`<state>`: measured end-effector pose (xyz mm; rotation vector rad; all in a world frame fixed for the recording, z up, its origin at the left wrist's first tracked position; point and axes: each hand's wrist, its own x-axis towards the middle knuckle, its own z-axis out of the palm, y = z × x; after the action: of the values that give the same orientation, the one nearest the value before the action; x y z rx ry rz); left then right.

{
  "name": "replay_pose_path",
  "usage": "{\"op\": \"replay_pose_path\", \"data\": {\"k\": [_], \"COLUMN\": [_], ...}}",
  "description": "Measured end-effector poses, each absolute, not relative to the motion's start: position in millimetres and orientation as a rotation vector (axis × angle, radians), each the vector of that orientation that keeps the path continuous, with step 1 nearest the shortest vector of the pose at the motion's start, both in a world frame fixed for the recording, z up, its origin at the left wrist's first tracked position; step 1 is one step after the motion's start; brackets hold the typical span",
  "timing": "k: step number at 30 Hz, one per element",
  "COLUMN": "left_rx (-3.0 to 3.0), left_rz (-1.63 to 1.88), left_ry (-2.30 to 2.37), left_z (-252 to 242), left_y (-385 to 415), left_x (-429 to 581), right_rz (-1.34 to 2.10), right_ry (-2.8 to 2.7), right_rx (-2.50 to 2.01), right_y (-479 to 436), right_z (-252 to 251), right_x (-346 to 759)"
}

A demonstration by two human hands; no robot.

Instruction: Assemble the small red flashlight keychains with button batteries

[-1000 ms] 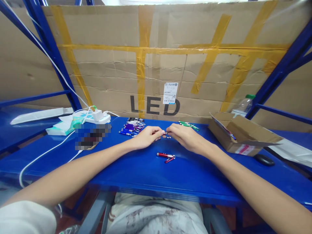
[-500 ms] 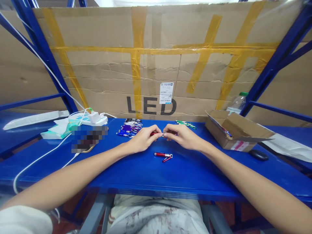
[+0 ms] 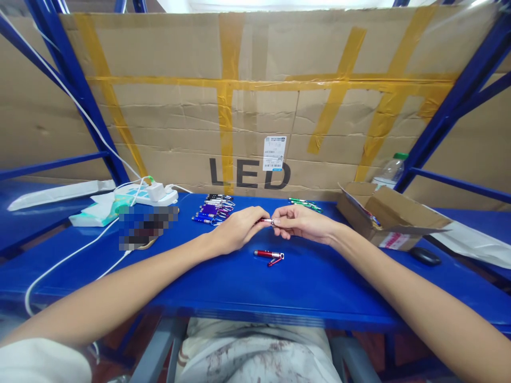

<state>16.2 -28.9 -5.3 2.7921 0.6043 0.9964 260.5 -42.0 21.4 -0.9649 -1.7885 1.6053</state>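
My left hand point(image 3: 241, 229) is closed around a small red flashlight point(image 3: 264, 219), most of it hidden under the fingers. At its silver end, the thumb and fingertips of my right hand point(image 3: 297, 221) pinch it, the other fingers curled below. On the blue table point(image 3: 239, 287) just in front of my hands lies another red flashlight point(image 3: 265, 254) with a red carabiner clip point(image 3: 275, 260). Beyond my left hand is a row of blue, purple, silver and black flashlights point(image 3: 213, 209) with clips. Several green ones point(image 3: 305, 204) lie behind my right hand.
To the right stand an open cardboard box point(image 3: 361, 223), a black computer mouse point(image 3: 425, 256) and a clear bottle point(image 3: 391, 170). A tissue pack point(image 3: 93, 211), white power strip point(image 3: 159, 198), cables and a blurred phone-like object point(image 3: 149, 229) are on the left. A large cardboard sheet point(image 3: 179, 122) closes the back.
My right hand has turned, so its curled fingers now show below the thumb. The back of my left hand has rolled over the flashlight. The view has shifted slightly.
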Motion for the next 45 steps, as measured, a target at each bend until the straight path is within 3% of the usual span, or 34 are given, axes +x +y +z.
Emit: {"op": "replay_pose_path", "data": {"k": [8,13,23,35,45], "left_rx": [2.546,2.526,2.482,2.374,2.323], "left_rz": [0.931,0.875,0.767,0.808,0.866], "left_ry": [0.785,0.828,0.794,0.688,0.687], "left_z": [-4.0,-3.0,-5.5,-6.6,-4.8], "left_y": [-26.5,-28.0,-25.3,-25.3,-27.5], "left_x": [18.1,18.2,18.2,19.7,21.4], "right_rz": [0.808,0.648,0.58,1.026,0.748], "right_ry": [-2.373,-2.667,-2.637,-2.239,-2.336], "right_rx": [-1.178,-1.309,-1.148,-0.941,-0.923], "right_y": [-26.5,-14.0,-27.2,-34.5,-42.1], "right_z": [28.8,23.9,17.3,23.9,28.2], "right_x": [297.0,317.6,296.2,278.2,271.3]}}
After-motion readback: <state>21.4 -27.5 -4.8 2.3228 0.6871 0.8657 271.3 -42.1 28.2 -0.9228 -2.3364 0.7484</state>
